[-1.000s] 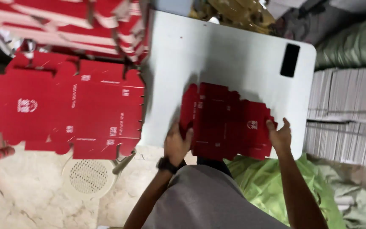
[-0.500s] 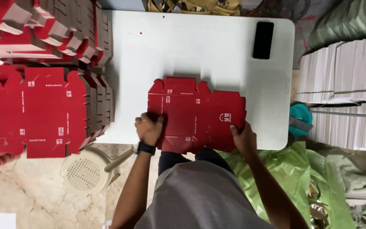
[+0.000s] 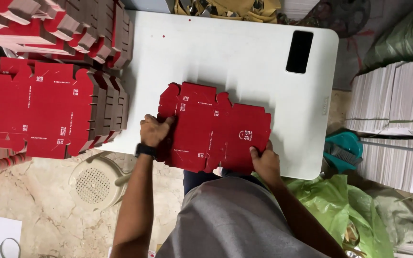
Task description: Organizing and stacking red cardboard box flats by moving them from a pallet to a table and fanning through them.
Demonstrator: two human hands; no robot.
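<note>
Here both hands, left [image 3: 155, 130] and right [image 3: 264, 161], clamp the red carton blank [image 3: 213, 126] on the white table [image 3: 225, 52].

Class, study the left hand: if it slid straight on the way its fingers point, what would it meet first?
The left hand points right, across the flat red carton blank, whose left edge it already touches. So it would probably meet that blank's panels first; the right hand sits lower, likely out of line.

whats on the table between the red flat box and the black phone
Nothing: in the head view, only bare white table lies between the red flat box and the black phone.
</note>
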